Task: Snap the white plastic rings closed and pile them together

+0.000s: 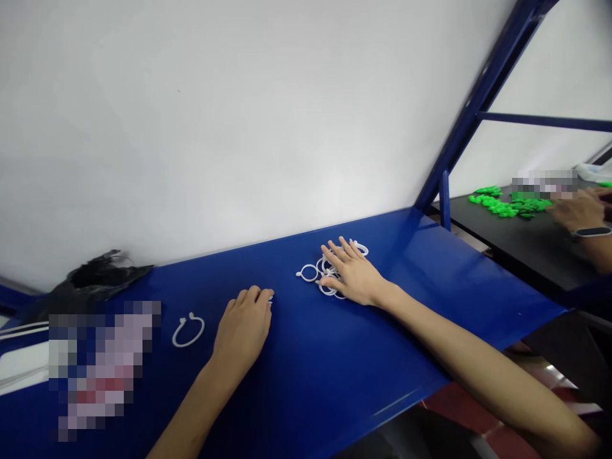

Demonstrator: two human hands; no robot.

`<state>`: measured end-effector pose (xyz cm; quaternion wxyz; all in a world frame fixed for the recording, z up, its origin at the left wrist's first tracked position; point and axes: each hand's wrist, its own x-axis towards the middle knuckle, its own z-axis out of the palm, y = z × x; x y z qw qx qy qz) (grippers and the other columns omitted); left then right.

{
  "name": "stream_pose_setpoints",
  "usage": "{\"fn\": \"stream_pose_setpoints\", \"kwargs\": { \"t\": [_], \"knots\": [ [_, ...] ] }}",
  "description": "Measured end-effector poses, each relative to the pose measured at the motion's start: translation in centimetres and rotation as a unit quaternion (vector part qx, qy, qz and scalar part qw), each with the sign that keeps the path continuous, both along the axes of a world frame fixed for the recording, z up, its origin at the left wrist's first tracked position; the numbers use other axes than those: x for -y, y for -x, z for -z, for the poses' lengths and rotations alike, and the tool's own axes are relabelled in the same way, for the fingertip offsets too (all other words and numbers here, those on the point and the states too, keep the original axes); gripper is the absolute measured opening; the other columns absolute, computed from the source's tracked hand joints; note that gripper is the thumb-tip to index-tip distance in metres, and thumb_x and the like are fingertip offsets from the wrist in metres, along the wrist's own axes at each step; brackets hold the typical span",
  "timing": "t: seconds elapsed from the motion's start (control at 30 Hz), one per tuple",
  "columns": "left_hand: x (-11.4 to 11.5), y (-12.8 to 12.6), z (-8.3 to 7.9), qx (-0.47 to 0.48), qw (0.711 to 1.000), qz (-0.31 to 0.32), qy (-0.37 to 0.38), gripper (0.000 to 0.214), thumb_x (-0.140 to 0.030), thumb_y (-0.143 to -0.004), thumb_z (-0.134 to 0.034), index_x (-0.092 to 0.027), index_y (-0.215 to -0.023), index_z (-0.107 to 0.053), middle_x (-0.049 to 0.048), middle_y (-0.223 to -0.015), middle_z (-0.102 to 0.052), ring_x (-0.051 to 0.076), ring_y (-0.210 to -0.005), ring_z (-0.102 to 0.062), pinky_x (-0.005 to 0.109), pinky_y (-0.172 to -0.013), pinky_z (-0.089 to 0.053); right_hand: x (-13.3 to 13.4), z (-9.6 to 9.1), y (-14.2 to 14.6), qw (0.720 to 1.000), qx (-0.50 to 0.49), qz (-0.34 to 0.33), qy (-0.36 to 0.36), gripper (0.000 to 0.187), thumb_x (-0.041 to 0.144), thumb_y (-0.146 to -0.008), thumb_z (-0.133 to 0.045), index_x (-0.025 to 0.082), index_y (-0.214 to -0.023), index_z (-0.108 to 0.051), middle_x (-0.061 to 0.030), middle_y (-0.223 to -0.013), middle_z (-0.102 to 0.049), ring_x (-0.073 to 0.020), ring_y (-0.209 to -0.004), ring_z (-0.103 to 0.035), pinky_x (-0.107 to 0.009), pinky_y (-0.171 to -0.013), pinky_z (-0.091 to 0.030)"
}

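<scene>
A pile of several white plastic rings (pixel 321 273) lies on the blue metal shelf (pixel 306 376). My right hand (pixel 351 272) rests flat on that pile with its fingers stretched out and apart. My left hand (pixel 243 325) lies palm down on the shelf with its fingers curled; a bit of white shows at its fingertips, too small to name. One single open white ring (pixel 188 330) lies apart, just left of my left hand.
A crumpled black bag (pixel 90 277) sits at the shelf's back left against the white wall. A blue upright post (pixel 478 102) rises at the right. Beyond it, another person's hand (pixel 581 210) works among green pieces (pixel 507 203) on a black table.
</scene>
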<state>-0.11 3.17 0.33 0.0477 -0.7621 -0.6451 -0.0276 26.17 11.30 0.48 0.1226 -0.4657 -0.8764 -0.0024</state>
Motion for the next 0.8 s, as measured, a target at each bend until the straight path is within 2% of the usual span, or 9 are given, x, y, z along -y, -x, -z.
{"fn": "stream_pose_setpoints", "kwargs": {
  "t": [0.23, 0.43, 0.67, 0.8],
  "knots": [
    [0.0, 0.1, 0.3, -0.005, 1.000, 0.010, -0.014, 0.035, -0.022, -0.100, -0.036, -0.019, -0.121, -0.064, 0.0090, -0.108, -0.065, 0.025, -0.098, -0.060, 0.039, -0.084, -0.045, -0.2, 0.4, 0.0, 0.999, 0.003, 0.054, -0.006, 0.092, 0.072, -0.095, -0.025, 0.001, -0.153, -0.028, -0.0212, -0.158, -0.026, -0.0375, -0.150, -0.007, -0.054, -0.122, -0.013],
    [-0.1, 0.2, 0.4, -0.005, 1.000, 0.019, -0.018, 0.035, -0.022, -0.099, -0.037, -0.018, -0.122, -0.063, 0.0092, -0.108, -0.065, 0.025, -0.099, -0.060, 0.039, -0.084, -0.044, 0.6, 0.3, 0.6, 0.999, 0.010, -0.032, 0.017, 0.095, 0.078, -0.091, -0.026, 0.008, -0.155, -0.025, -0.0181, -0.160, -0.020, -0.0364, -0.150, -0.006, -0.055, -0.122, -0.012],
    [-0.1, 0.2, 0.3, 0.001, 1.000, 0.014, -0.011, 0.035, -0.022, -0.099, -0.035, -0.019, -0.120, -0.063, 0.0095, -0.109, -0.065, 0.025, -0.100, -0.060, 0.039, -0.084, -0.044, 0.2, 0.7, 0.2, 1.000, 0.003, 0.028, -0.005, 0.084, 0.071, -0.096, -0.026, 0.011, -0.155, -0.029, -0.0172, -0.159, -0.026, -0.0357, -0.150, -0.009, -0.055, -0.121, -0.016],
    [0.0, 0.2, 0.3, -0.001, 1.000, 0.014, -0.012, 0.036, -0.023, -0.099, -0.035, -0.019, -0.121, -0.063, 0.0100, -0.110, -0.065, 0.025, -0.101, -0.059, 0.040, -0.085, -0.044, 0.9, 0.5, 0.7, 1.000, 0.001, 0.002, 0.015, 0.088, 0.072, -0.095, -0.026, 0.007, -0.154, -0.029, -0.0194, -0.159, -0.023, -0.0361, -0.150, -0.009, -0.055, -0.121, -0.018]
  ]
}}
